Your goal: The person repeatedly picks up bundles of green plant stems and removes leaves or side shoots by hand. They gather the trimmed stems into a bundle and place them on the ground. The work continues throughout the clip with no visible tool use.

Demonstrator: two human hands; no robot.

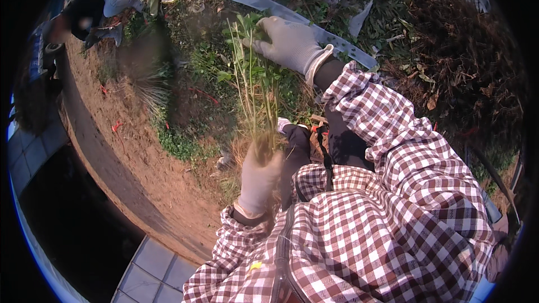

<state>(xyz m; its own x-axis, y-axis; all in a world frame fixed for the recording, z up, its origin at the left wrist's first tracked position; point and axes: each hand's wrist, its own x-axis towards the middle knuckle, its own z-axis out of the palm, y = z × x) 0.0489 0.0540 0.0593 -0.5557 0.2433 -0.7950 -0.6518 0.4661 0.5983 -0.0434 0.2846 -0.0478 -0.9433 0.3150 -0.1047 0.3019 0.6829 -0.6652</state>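
Note:
My left hand [259,176], in a pale knit work glove, grips a bundle of green-stemmed seedlings [264,97] near its lower end. The stems stand away from me, with leaves at the far end. Fine brownish roots [273,200] seem to hang beside my left wrist, partly blurred. My right hand [290,46], gloved the same way, is at the leafy tops, with thumb and forefinger parted around some stems. Whether it grips any is unclear, since leaves cover the fingertips.
A large heap of brown-rooted plants [467,59] lies at the right. A clear plastic strip [269,4] crosses the leaf-littered ground. Another bundle [147,92] lies left, near red ties [118,126] on bare soil. Another person [92,12] bends at upper left. Grey tiles [147,261] edge the lower left.

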